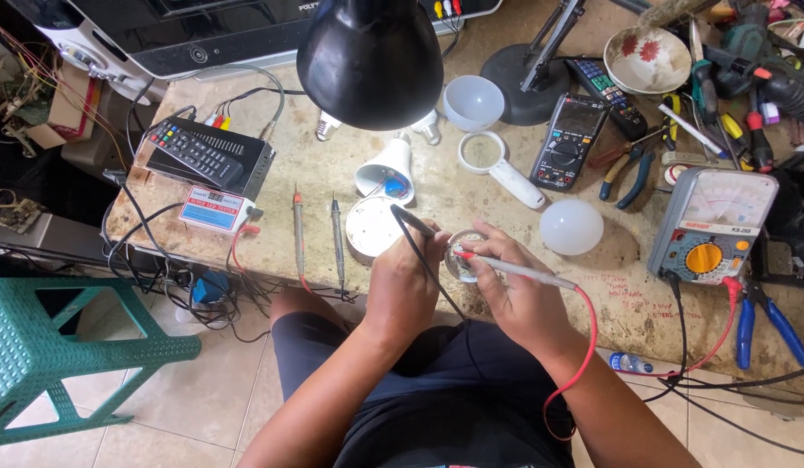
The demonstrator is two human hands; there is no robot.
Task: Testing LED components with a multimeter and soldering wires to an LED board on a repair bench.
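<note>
At the counter's near edge, my left hand (402, 282) is gripping the black probe (412, 223) and my right hand (516, 299) the red probe (514, 269), both tips touching the round LED board (465, 256); probing is underway, the white dome (571, 226) lying detached.

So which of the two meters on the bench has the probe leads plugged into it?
The analog meter with the yellow dial, at the right: black and red leads run from its base. The dark digital meter further back shows no leads attached.
</note>
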